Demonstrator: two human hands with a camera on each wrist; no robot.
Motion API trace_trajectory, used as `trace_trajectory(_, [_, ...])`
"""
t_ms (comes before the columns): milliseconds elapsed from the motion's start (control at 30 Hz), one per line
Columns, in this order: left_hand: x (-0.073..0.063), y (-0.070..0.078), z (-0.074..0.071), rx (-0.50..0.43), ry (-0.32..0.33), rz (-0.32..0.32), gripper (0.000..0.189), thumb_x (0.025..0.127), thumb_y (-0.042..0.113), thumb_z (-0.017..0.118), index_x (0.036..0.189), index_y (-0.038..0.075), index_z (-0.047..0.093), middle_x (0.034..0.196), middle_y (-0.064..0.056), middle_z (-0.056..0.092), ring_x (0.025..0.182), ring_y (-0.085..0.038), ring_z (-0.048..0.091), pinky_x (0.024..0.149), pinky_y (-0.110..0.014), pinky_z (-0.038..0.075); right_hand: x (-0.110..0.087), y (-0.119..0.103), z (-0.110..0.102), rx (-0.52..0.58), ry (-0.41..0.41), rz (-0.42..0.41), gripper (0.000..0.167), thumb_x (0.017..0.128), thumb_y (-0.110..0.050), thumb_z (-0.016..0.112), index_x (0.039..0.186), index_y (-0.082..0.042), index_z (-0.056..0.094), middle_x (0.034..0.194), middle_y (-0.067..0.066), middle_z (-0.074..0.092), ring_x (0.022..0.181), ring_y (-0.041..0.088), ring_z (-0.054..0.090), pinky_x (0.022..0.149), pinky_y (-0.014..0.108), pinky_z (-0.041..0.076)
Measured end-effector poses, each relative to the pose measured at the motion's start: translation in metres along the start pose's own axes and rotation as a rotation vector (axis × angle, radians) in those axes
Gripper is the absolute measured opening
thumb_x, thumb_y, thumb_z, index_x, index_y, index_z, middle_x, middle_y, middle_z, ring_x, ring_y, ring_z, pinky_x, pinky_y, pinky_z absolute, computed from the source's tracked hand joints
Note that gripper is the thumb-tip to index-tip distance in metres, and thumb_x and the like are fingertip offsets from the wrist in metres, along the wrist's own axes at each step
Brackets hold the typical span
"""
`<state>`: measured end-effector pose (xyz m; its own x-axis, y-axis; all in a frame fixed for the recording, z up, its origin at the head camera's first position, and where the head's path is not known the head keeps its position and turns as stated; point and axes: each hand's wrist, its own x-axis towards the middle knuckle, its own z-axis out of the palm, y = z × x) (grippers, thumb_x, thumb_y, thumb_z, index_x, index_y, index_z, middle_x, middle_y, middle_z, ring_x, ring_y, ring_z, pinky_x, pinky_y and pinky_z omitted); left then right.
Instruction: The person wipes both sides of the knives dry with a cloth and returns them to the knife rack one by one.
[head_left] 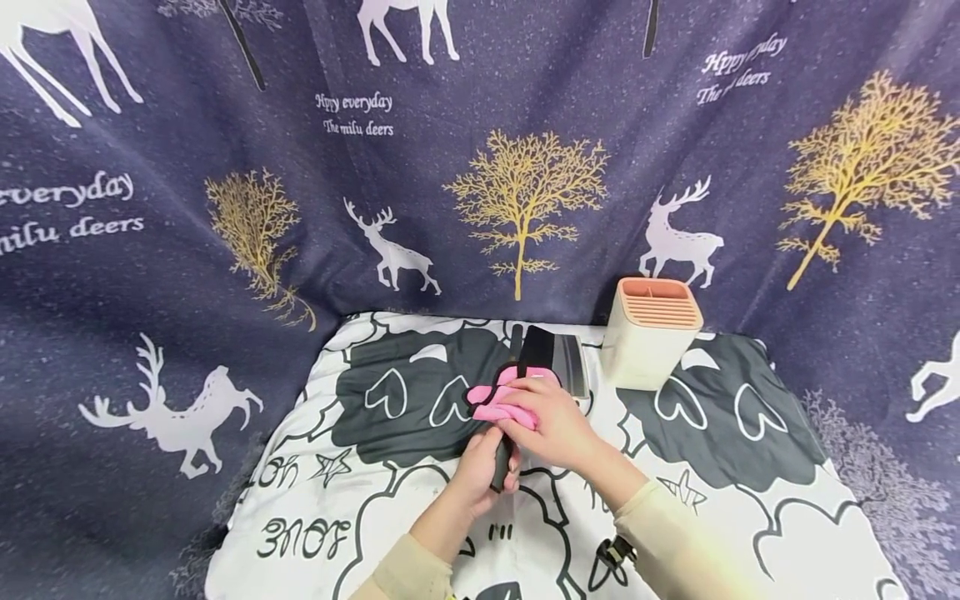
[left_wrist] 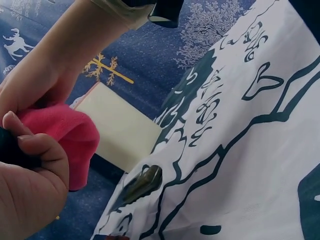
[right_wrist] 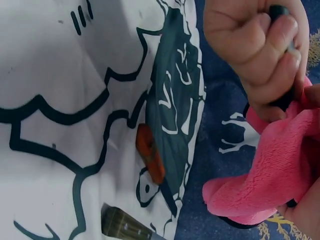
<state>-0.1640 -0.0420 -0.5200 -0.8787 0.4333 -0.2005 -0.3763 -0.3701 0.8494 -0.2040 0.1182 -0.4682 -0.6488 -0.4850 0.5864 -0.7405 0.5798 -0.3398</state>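
Observation:
My left hand [head_left: 480,471] grips the dark handle [head_left: 501,468] of what looks like a knife, fingers curled round it. The handle's end [right_wrist: 278,10] pokes out of the fist in the right wrist view. Beyond it, my right hand [head_left: 551,421] holds a pink cloth [head_left: 491,408] with a black edge, bunched over the knife's upper part. A broad black part [head_left: 536,346] shows past the cloth; I cannot tell whether it belongs to the held knife. Right beside this is a grey, shiny blade [head_left: 572,367]. The cloth hides most of the held knife.
A cream knife block [head_left: 626,354] with an orange slotted top stands at the back right. A narrow black piece [head_left: 517,340] lies behind the cloth. Black-and-white patterned fabric [head_left: 307,533] covers the table, and a dark blue curtain [head_left: 465,275] hangs behind.

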Motion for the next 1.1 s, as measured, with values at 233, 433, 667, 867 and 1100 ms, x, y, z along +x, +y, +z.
trace_trajectory(233, [-0.001,-0.003,-0.004,-0.023,0.052,0.016,0.045,0.113,0.039,0.027,0.084,0.014,0.05,0.063,0.005,0.046,0.041,-0.003,0.044,0.043,-0.017,0.039,0.003,-0.006,0.011,-0.008,-0.011,0.028,0.021,0.093,-0.033,0.073,0.108,-0.02,0.079,0.111,-0.002,0.077,0.116,0.022,0.068,0.101,0.045,0.053])
trace_trajectory(433, [-0.006,-0.005,-0.005,-0.058,-0.017,0.078,0.039,0.113,0.045,0.031,0.103,0.012,0.051,0.058,0.007,0.048,0.039,-0.004,0.045,0.042,-0.02,0.036,0.001,0.0,0.011,0.047,-0.039,0.1,0.026,0.094,-0.027,0.072,0.115,-0.013,0.078,0.116,0.002,0.077,0.12,0.024,0.065,0.117,0.053,0.04])
trace_trajectory(667, [-0.006,-0.002,-0.007,-0.038,-0.064,0.113,0.041,0.112,0.048,0.033,0.11,0.01,0.049,0.057,0.009,0.049,0.039,-0.003,0.046,0.042,-0.02,0.037,0.003,0.001,0.01,0.07,0.026,0.069,0.022,0.091,-0.023,0.075,0.11,-0.013,0.08,0.115,0.003,0.076,0.119,0.027,0.063,0.119,0.057,0.034])
trace_trajectory(867, [-0.008,0.001,-0.008,-0.032,-0.107,0.119,0.04,0.112,0.046,0.031,0.112,0.01,0.049,0.057,0.01,0.049,0.04,-0.003,0.047,0.042,-0.02,0.039,0.007,0.003,0.007,0.069,0.053,0.088,0.024,0.087,-0.022,0.079,0.11,-0.014,0.08,0.116,0.005,0.074,0.119,0.028,0.061,0.111,0.049,0.04])
trace_trajectory(1100, [-0.013,0.001,-0.005,0.012,-0.128,0.097,0.034,0.113,0.041,0.029,0.113,0.014,0.049,0.058,0.01,0.049,0.04,-0.003,0.047,0.044,-0.021,0.041,0.008,0.014,0.0,0.043,0.084,0.132,0.027,0.084,-0.02,0.081,0.11,-0.015,0.079,0.116,0.006,0.074,0.119,0.03,0.061,0.11,0.048,0.041])
